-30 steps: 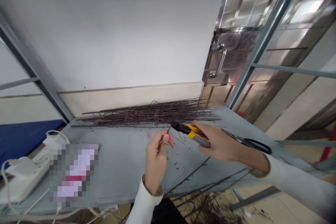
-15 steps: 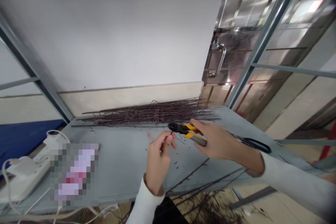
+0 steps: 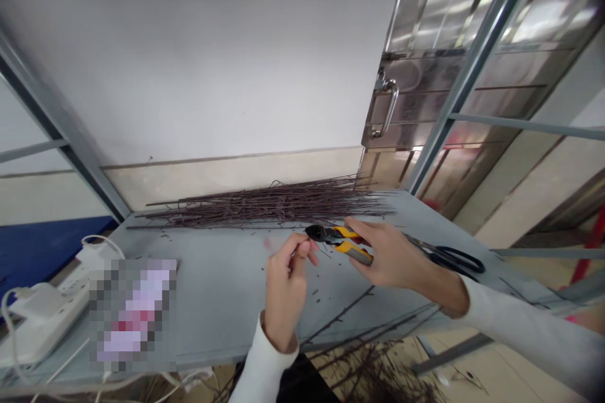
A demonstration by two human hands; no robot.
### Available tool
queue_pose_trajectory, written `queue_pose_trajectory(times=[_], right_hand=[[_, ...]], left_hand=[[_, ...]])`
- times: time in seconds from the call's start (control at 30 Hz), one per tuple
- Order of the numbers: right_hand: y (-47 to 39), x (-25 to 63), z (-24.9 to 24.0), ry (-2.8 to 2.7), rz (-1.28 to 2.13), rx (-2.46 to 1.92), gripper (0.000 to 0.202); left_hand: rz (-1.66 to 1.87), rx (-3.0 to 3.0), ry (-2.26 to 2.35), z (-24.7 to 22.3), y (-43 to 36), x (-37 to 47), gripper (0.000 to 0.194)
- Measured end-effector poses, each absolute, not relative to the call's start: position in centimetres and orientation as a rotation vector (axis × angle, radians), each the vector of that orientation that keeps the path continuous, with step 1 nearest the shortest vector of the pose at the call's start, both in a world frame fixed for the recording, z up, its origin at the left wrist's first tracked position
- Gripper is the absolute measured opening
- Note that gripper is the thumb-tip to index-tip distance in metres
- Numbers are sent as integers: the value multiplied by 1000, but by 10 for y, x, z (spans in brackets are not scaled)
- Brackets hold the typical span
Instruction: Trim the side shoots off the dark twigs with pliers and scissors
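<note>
My right hand [image 3: 390,255] is wrapped round the yellow and grey handles of black-jawed pliers [image 3: 326,234]. The jaws point left and look closed, just above the fingertips of my left hand [image 3: 287,280]. Those fingers are pinched together; what they hold is too small to make out. Behind both hands a long bundle of thin dark twigs [image 3: 265,206] lies along the back of the grey table [image 3: 217,302]. Small dark clippings are scattered below the pliers.
Scissors with black handles [image 3: 456,259] lie beyond my right wrist. At the left are a white power strip [image 3: 47,327] with plugs and a pixelated flat item [image 3: 137,308]. More branches [image 3: 378,371] stick up at the front edge. Metal posts flank the table.
The plier jaws have closed and the pliers have shifted slightly right. My left hand keeps its pinch in nearly the same place. The view has moved a little.
</note>
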State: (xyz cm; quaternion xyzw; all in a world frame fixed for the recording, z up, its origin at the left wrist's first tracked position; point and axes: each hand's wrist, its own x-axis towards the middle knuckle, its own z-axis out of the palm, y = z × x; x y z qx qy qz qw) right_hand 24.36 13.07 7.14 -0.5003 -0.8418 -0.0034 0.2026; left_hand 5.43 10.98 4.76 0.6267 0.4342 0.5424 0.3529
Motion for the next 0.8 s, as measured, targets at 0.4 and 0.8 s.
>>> queue_pose_trajectory(times=[0.4, 0.8], right_hand=[[123, 250, 55, -2209, 136, -1265, 21], [109, 247, 44, -1899, 1131, -1064, 19]], left_hand=[[1428, 1692, 1101, 57, 109, 64, 26], [1414, 1776, 1004, 68, 104, 73, 26]])
